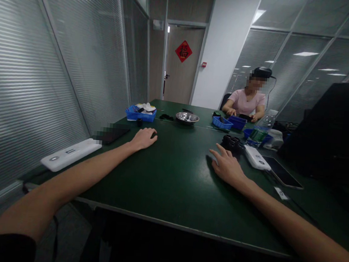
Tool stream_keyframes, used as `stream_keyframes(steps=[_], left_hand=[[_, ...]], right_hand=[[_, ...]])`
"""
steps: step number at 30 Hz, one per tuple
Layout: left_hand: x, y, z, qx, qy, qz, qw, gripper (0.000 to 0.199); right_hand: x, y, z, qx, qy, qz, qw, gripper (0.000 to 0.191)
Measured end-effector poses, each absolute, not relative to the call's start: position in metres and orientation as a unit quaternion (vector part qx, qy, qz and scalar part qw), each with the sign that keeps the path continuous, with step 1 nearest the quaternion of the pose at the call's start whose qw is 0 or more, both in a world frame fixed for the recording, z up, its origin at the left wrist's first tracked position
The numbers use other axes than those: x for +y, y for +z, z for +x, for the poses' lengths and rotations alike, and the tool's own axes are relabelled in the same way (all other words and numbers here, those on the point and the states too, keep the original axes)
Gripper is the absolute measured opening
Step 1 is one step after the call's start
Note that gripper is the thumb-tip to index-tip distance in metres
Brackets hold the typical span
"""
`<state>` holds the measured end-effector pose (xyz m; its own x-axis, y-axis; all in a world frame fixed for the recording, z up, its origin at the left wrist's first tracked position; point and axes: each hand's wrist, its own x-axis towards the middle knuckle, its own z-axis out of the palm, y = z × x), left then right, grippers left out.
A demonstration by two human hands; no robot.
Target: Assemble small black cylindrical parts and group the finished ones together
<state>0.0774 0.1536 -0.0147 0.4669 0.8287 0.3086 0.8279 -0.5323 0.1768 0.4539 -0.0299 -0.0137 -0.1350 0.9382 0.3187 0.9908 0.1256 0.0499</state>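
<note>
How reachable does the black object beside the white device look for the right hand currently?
Likely yes: the right hand looks empty and nothing visible stands between it and the black object; the white device lies off to the right.

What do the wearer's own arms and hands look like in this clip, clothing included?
The left hand and right hand are ungloved, with no watch showing. A black sleeve covers the upper left arm; the right arm is uncovered as far as it shows.
</note>
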Motion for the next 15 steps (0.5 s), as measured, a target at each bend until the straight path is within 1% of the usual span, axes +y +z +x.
stream_keyframes(steps=[4, 6, 8, 12, 15], left_hand=[[0.174, -0.012, 0.057, 0.541, 0.232, 0.807, -0.056, 0.048], [0.183, -0.014, 0.05, 0.564, 0.268, 0.773, -0.109, 0.054], [0.193, -0.017, 0.043, 0.586, 0.279, 0.748, -0.137, 0.055], [0.209, -0.023, 0.032, 0.627, 0.251, 0.729, -0.11, 0.047], [0.215, -0.025, 0.03, 0.62, 0.234, 0.741, -0.108, 0.041]], right_hand=[[-0.035, -0.018, 0.436, -0.785, -0.091, -0.598, 0.136, 0.043], [-0.036, -0.017, 0.43, -0.794, -0.08, -0.586, 0.141, 0.042], [-0.037, -0.017, 0.428, -0.796, -0.071, -0.584, 0.14, 0.041], [-0.036, -0.017, 0.43, -0.797, -0.061, -0.582, 0.145, 0.04], [-0.037, -0.017, 0.431, -0.8, -0.056, -0.579, 0.146, 0.04]])
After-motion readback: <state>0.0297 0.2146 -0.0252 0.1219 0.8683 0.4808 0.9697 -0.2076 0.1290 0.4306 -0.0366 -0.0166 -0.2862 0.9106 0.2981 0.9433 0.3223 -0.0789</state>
